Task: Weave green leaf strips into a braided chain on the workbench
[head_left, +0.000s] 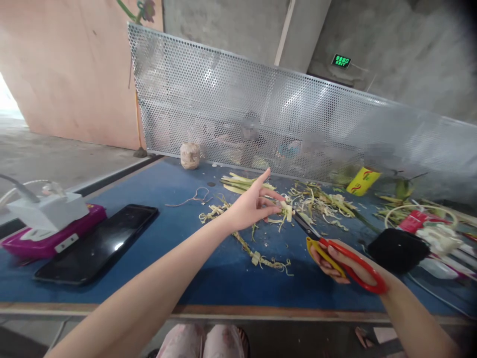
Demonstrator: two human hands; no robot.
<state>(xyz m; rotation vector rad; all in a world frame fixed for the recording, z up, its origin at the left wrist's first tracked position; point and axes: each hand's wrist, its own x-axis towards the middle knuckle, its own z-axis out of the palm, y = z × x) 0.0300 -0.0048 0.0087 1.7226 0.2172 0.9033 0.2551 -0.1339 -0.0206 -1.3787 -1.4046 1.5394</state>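
Note:
My left hand [257, 201] reaches over the middle of the table, its index finger stretched out. Between its thumb and other fingers is a piece of pale yellow-green plant strip [287, 210]. In my right hand [331, 263] are scissors [326, 248] with one red and one yellow handle. Their dark blades point up and left, with the tips close to the held strip. Below my left hand lies a knotted length of plant strip [257, 257]. Flat green strips [238, 183] lie behind the hand, and a heap of curled scraps [328, 201] spreads to its right.
A black phone [100, 243] and a purple power strip [70, 231] with a white plug lie left. A perforated metal screen [223, 94] borders the blue table [156, 258] at the back. A yellow packet [364, 181] and a black object [398, 250] sit right.

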